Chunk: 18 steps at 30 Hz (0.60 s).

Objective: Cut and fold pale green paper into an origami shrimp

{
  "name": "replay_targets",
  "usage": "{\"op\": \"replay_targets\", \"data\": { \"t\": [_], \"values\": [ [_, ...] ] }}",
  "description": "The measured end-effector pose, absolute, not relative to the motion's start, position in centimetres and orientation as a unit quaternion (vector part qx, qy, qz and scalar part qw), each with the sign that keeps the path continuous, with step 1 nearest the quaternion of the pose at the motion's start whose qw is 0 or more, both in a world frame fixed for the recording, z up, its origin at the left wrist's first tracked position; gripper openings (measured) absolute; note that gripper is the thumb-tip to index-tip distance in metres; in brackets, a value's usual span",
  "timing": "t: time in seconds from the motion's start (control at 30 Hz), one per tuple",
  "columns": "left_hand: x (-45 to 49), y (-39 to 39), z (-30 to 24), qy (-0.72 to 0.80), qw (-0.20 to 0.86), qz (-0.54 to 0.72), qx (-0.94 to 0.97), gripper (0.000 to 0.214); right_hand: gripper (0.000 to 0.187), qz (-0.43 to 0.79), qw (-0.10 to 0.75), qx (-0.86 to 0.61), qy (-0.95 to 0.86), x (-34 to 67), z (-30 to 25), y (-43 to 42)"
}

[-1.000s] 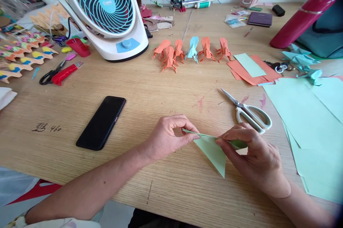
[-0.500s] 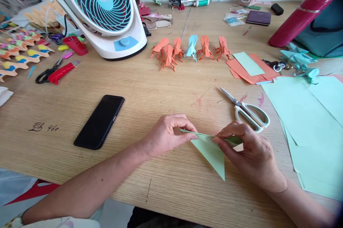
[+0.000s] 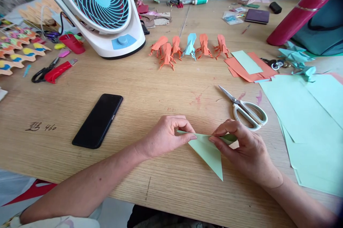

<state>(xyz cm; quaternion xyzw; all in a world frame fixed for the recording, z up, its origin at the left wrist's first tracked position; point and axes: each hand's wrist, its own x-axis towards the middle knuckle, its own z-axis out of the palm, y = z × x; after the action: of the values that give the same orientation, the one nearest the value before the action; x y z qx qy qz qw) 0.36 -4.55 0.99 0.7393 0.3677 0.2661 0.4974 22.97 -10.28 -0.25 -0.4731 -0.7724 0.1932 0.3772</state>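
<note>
Near the table's (image 3: 150,90) front edge, my left hand (image 3: 167,136) and right hand (image 3: 248,153) both pinch the upper edge of the folded green paper (image 3: 210,155), with scissors (image 3: 235,101) just beyond my right hand.

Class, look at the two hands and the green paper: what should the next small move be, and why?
Probably slide the right hand's pinch outward along the upper edge to flatten it, with the left hand as anchor. Both hands pinch the green paper along that edge, and the part by the right fingers looks curved rather than flat.
</note>
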Motion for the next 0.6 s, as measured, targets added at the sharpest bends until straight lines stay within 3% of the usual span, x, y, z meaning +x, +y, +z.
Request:
{"op": "replay_targets", "data": {
  "t": [0.4,0.6],
  "values": [
    [0.8,-5.3,0.8,0.377,0.416,0.268,0.783,0.011,0.019,0.155,0.31,-0.481,-0.805,22.9,0.4,-10.0],
    [1.0,-5.8,0.7,0.365,0.438,0.262,0.779,0.013,0.018,0.174,0.298,-0.48,-0.806,22.1,0.8,-10.4]
  ]
}}
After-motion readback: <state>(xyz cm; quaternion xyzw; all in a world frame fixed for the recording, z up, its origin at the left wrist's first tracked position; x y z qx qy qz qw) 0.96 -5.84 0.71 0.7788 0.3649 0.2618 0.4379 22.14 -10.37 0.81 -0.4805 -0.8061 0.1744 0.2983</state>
